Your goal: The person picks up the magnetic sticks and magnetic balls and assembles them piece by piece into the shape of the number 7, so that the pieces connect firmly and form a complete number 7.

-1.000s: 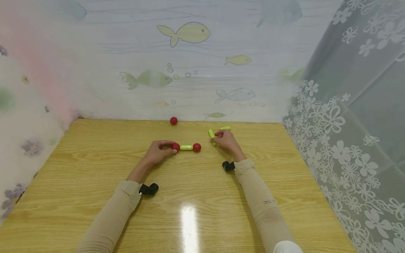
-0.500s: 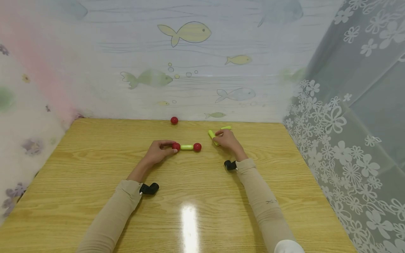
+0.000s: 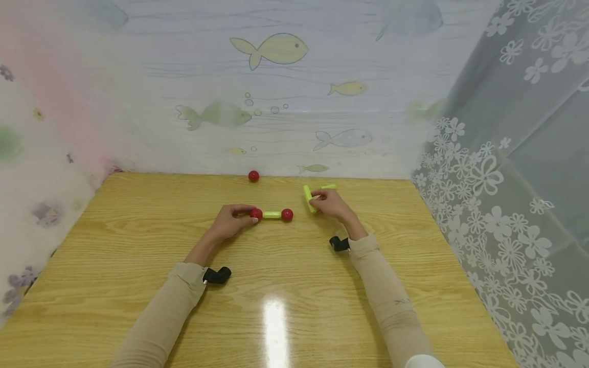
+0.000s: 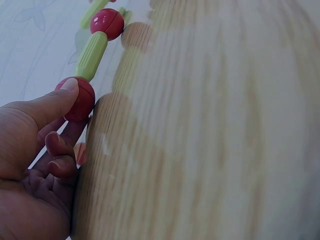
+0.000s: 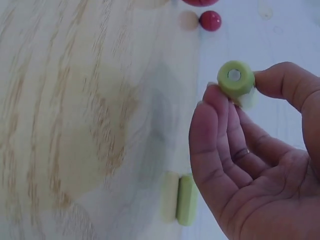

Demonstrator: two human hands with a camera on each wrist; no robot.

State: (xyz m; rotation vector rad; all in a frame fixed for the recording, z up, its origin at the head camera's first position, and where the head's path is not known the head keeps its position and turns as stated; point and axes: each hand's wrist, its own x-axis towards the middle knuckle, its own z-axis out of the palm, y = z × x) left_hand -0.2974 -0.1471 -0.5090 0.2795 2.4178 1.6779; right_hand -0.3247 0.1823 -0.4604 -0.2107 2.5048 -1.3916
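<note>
My left hand (image 3: 228, 222) pinches a red ball (image 3: 256, 214) between thumb and fingers at the left end of a green rod (image 3: 272, 214). A second red ball (image 3: 287, 214) is joined at that rod's right end. In the left wrist view the thumb lies over the held ball (image 4: 83, 102), with the rod (image 4: 92, 56) reaching to the other ball (image 4: 107, 24). My right hand (image 3: 332, 205) pinches another green rod (image 3: 308, 196); in the right wrist view the held rod (image 5: 236, 79) shows a round silvery spot in its end.
A loose red ball (image 3: 253, 176) sits at the table's back edge. Another green rod (image 3: 329, 186) lies behind my right hand, seen lying on the table in the right wrist view too (image 5: 186, 200). The patterned wall borders the wooden table (image 3: 276, 266); a lace curtain hangs at right.
The rod in my right hand has tilted more upright and its near end now shows beside the fingers. My right forearm has shifted slightly right. My left hand keeps its hold on the ball.
</note>
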